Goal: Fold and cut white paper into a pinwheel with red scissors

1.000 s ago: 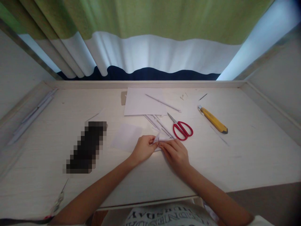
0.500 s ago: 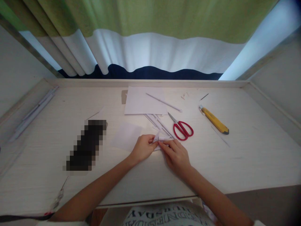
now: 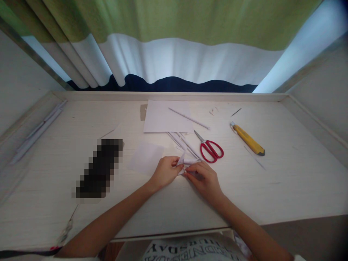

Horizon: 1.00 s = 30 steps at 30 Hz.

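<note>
A small piece of folded white paper (image 3: 181, 159) is between my two hands, low over the middle of the table. My left hand (image 3: 165, 170) pinches its left side between thumb and fingers. On the right, my right hand (image 3: 204, 177) has its thumb and fingertips closed on the paper's near edge; the fingers partly hide the fold. Just beyond the hands lie thin rolled paper sticks (image 3: 187, 145). Red-handled scissors (image 3: 210, 146) rest beside them, blades pointing away to the left. A square of white paper (image 3: 146, 156) lies left of my left hand.
A white sheet (image 3: 163, 116) with a paper stick (image 3: 190, 119) across it lies farther back. To the right is a yellow utility knife (image 3: 248, 139). A blurred-out dark object (image 3: 100, 170) lies left, and long paper rolls (image 3: 39, 132) rest along the left edge.
My right fingers have shifted slightly toward me and bent more at the paper's near edge. The left hand keeps its pinch almost unmoved.
</note>
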### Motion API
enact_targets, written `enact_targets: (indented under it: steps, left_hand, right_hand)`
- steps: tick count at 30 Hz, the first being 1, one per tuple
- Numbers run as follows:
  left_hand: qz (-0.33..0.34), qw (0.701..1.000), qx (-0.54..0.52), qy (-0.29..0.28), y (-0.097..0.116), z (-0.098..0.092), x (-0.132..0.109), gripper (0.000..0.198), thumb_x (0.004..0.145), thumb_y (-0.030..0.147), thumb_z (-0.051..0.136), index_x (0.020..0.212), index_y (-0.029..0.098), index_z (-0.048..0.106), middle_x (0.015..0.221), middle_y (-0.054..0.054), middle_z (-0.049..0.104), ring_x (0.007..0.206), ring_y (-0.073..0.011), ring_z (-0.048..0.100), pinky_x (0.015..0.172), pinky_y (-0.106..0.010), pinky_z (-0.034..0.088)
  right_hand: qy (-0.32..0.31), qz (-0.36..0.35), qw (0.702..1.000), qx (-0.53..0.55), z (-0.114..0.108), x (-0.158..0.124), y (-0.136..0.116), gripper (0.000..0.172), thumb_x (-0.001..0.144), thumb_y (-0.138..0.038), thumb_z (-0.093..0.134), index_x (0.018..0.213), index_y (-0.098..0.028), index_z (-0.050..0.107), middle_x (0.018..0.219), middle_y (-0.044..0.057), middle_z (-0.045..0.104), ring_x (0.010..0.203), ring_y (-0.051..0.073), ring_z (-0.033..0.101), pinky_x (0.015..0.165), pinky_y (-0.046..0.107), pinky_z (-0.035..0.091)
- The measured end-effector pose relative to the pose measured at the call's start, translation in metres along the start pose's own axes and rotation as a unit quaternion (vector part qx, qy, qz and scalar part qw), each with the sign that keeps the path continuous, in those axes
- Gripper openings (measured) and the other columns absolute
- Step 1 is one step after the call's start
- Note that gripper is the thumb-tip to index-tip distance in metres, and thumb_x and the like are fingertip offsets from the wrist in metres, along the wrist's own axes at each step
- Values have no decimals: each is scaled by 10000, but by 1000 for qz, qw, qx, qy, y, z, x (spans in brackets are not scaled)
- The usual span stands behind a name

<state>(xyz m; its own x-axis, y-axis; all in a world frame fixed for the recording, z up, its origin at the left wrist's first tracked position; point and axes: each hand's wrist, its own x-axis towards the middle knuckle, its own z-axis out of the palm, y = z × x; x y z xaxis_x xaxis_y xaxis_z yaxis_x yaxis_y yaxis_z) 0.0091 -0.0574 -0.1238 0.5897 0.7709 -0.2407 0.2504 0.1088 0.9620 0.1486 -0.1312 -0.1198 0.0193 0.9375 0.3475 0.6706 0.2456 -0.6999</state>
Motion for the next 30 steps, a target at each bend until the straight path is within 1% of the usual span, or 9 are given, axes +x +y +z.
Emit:
enact_targets:
  steps: [3,7,11,14,17,23,30]
  left_hand:
    - [-1,1000,2,-3,0,0,0,269,704,201,488,917,112,626,853,-41,666,779,-182,609,715,-256,461]
    - [1,1000,4,-10,-2,0,0,275,710,211,480,924,114,623,791,-23,671,789,-185,607,723,-255,456]
    - [0,1000,5,-13,-3,0,0,272,713,214,477,922,119,622,772,-17,670,790,-185,606,725,-253,453]
    - [0,1000,4,-14,-1,0,0,262,713,210,475,905,118,627,765,-16,670,789,-183,607,726,-247,453]
    - [0,1000,3,-17,2,0,0,254,714,204,473,893,116,630,763,-19,671,782,-181,609,720,-242,454]
    - [1,1000,5,-21,1,-1,0,256,720,199,466,903,122,628,777,-23,672,779,-176,610,726,-242,453]
    - [4,1000,9,-26,0,0,1,273,716,176,450,919,121,624,800,-25,672,834,-181,598,749,-247,445]
  right_hand:
    - [7,28,999,28,0,0,0,20,698,-200,612,710,-187,603,681,27,592,673,153,534,612,286,438]
    - [4,62,996,62,1,1,2,27,687,-196,622,678,-179,603,663,23,579,654,139,530,596,262,429]
    - [1,98,991,86,3,1,3,60,668,-219,639,657,-176,599,634,13,570,595,126,512,524,237,403]
    - [5,130,987,95,4,0,4,84,665,-245,639,680,-169,605,604,5,557,527,111,477,465,224,374]
    - [1,151,983,105,3,1,3,117,667,-255,636,738,-165,617,608,4,569,502,102,461,439,213,360]
    - [-27,143,980,137,0,4,4,226,647,-223,655,871,-193,643,693,12,616,545,106,474,474,216,376]
    - [-31,127,977,168,1,4,5,185,667,-204,638,849,-195,671,628,16,593,548,111,477,502,229,387]
